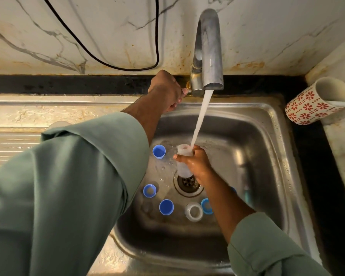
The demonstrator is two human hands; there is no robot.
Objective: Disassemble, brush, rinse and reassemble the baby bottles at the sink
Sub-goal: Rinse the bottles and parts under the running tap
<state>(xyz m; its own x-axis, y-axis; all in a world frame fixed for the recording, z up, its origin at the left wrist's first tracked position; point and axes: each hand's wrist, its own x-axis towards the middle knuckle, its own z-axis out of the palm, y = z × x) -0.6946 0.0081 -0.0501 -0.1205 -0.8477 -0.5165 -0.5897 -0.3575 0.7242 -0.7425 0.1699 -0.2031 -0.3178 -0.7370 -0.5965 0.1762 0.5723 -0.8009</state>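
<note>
over the drain at frame centre my right hand [198, 163] gripped the clear bottle [184, 162] under the stream; my left hand [166, 90] pinched the tap handle [188, 90]. wet fingers could slip, dropping it.

We can read no text, label, brand or number anywhere in this view. The mug [315, 102] at the right carries only a printed pattern of red flowers and dashes, no words. The bottle [184, 162] under the water is too blurred for us to make out any scale marks or lettering, and the blue caps [159, 152] in the sink [267, 120] show no writing that we can tell.
</note>
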